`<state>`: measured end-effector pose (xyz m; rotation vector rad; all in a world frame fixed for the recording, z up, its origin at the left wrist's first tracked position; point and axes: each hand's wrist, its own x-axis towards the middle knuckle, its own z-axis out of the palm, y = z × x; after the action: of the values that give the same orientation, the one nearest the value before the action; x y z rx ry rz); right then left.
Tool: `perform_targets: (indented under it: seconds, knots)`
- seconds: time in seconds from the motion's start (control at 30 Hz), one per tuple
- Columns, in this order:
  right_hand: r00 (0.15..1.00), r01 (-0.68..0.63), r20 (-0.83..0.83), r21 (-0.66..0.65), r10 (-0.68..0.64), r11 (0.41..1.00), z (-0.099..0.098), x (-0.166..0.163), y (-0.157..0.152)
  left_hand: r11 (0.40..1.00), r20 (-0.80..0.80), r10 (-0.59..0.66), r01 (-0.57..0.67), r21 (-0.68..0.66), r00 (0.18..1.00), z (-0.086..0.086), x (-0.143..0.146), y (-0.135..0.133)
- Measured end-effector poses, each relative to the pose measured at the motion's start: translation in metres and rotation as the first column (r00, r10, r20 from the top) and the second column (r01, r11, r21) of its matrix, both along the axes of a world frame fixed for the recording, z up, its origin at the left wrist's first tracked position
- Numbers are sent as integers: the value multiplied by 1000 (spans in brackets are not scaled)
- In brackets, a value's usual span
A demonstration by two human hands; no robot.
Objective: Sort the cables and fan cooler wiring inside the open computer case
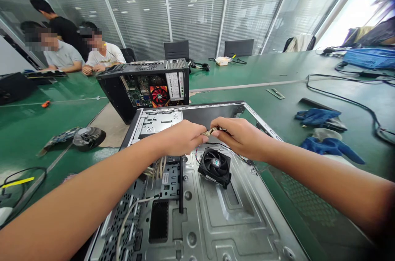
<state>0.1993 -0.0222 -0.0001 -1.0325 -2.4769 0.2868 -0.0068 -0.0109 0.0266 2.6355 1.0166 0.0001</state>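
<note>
An open metal computer case (197, 220) lies on its side in front of me. Over its far half, both hands meet at a twisted beige cable (210, 131). My left hand (185, 137) pinches one part of it, and my right hand (234, 134) grips it just to the right. Below my right hand a square black cooling fan (216, 166) rests on the bare case floor, with thin wires leading from it. More beige cables (159, 167) bunch beneath my left wrist, beside a drive bracket (169, 178). A grey cable (125, 220) curves along the case's left side.
Behind stands a second computer case (182, 67) with a red fan. Blue gloves (321, 117) lie on the green table (277, 75) at right, near a long black cable (348, 96). A cap (89, 137) is at left. Several people (105, 55) are at the far left.
</note>
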Motion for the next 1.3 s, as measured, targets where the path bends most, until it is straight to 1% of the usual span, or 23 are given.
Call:
perform_targets:
  seconds: [0.17,0.33,0.43,0.57,0.87,0.93,1.03,1.17,1.3]
  knots:
    - [1000,4,-18,5,-3,1000,0,0,0,1000,27,-3,3,-10,1000,0,-1,0]
    - [1000,21,7,-34,-21,999,1,1,0,998,4,-30,30,55,1000,0,1,0]
    - [999,31,12,-65,-30,997,2,1,-1,997,1,-46,46,66,999,-1,2,0]
    - [1000,18,-5,-69,-19,997,3,1,-1,997,18,-50,49,56,999,-2,2,1]
    - [1000,-5,-28,-27,4,1000,3,0,-1,998,66,-66,66,4,996,-2,-2,2]
    - [999,-15,-45,-13,14,1000,3,0,0,998,52,-68,68,8,996,-3,-2,2]
    - [998,-20,-59,-8,19,1000,3,0,1,996,2,-68,68,57,998,-4,-1,3]
    - [999,-10,-38,-46,8,999,2,0,2,991,-62,-45,52,121,997,-6,-1,2]
    - [1000,-1,-26,-71,-1,997,2,0,1,991,-80,-25,36,126,996,-7,0,1]
